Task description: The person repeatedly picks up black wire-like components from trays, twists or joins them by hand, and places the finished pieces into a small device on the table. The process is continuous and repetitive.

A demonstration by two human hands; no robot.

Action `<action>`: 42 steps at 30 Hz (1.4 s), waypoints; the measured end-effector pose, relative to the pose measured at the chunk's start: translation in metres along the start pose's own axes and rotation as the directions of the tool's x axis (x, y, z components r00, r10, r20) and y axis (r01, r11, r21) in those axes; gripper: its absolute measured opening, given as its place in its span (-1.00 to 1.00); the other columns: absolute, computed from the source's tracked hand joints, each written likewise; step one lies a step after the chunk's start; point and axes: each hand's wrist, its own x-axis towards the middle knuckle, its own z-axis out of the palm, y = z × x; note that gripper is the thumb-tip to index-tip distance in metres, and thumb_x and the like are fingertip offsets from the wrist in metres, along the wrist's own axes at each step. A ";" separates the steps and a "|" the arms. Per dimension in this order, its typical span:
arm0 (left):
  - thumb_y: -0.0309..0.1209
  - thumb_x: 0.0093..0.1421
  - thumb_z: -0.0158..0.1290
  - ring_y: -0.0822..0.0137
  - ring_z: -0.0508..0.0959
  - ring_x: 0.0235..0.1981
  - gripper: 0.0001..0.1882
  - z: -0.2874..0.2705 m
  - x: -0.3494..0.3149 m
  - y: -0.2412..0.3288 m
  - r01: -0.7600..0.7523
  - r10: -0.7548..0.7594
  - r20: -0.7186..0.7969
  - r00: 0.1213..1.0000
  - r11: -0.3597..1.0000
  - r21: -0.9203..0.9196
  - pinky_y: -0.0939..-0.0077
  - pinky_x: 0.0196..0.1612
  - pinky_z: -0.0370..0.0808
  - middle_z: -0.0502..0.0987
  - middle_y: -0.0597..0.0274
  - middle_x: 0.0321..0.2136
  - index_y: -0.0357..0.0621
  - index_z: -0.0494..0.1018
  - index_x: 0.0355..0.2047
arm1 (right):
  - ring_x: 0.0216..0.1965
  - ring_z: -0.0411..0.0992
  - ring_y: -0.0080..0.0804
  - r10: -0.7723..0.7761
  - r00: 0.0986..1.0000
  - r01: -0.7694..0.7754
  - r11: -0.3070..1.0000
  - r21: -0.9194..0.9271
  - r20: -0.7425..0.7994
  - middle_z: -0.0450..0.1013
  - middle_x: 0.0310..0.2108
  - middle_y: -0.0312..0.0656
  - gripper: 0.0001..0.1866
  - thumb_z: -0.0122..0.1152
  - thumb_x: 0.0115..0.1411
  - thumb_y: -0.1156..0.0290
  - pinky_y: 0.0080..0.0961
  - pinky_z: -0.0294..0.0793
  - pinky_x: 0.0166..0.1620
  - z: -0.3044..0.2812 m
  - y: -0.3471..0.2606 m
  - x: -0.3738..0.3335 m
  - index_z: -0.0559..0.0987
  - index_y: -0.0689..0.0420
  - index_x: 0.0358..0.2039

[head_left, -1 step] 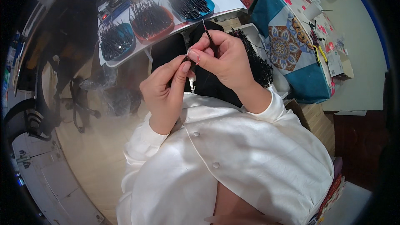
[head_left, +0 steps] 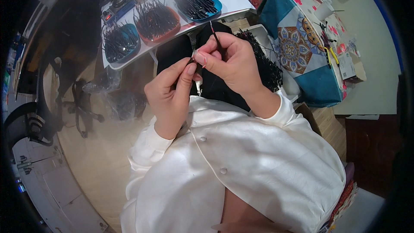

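In front of my lap, both hands meet with thumbs and fingertips pinched. My right hand (head_left: 235, 62) holds a thin black cable (head_left: 217, 43), whose upper end shows red insulation and a pale tip. A short reddish end pokes out below its thumb. My left hand (head_left: 170, 88) pinches a small dark piece (head_left: 191, 61) right against the right fingertips. Whether that piece belongs to the same cable is hidden by the fingers. A white strip (head_left: 199, 87) hangs just under the hands.
Ahead, a white table (head_left: 189, 26) bears a blue tray (head_left: 137, 39), an orange tray (head_left: 172, 34) and another blue tray (head_left: 219, 5), all full of short black cables. A white bin (head_left: 291, 84) with black cables (head_left: 263, 62) stands at right. Yellow-handled pliers (head_left: 333, 56) lie on the patterned cloth (head_left: 319, 88).
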 end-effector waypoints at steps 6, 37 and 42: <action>-0.48 0.30 -0.01 0.64 0.21 -0.74 -0.81 -0.002 0.005 -0.003 0.247 -0.232 0.086 0.969 0.883 -0.399 0.76 -0.69 0.06 0.51 0.11 -0.58 -0.40 0.51 -0.21 | -0.56 0.21 -0.84 -0.071 0.992 0.061 0.994 -0.094 -0.105 0.36 -0.58 -0.47 -0.90 0.29 0.12 0.52 -0.84 0.22 -0.50 0.011 0.005 -0.009 0.53 0.23 -0.43; -0.49 0.29 0.00 0.60 0.32 -0.68 -0.81 -0.006 -0.001 0.002 0.374 -0.292 0.252 0.922 0.837 -0.400 0.79 -0.67 0.11 0.50 0.14 -0.59 -0.43 0.51 -0.28 | -0.57 0.31 -0.78 0.159 0.954 -0.232 0.930 0.286 0.254 0.43 -0.51 -0.34 -0.82 0.23 0.12 0.51 -0.87 0.24 -0.53 -0.011 0.000 0.004 0.45 0.25 -0.28; -0.48 0.29 0.00 0.62 0.26 -0.70 -0.80 -0.011 0.000 0.005 0.457 -0.307 0.387 0.870 0.796 -0.397 0.78 -0.67 0.08 0.48 0.16 -0.60 -0.43 0.52 -0.30 | -0.56 0.33 -0.74 0.068 0.961 -0.149 0.944 0.296 0.267 0.44 -0.48 -0.31 -0.81 0.20 0.14 0.52 -0.81 0.26 -0.50 -0.012 0.000 0.003 0.47 0.29 -0.24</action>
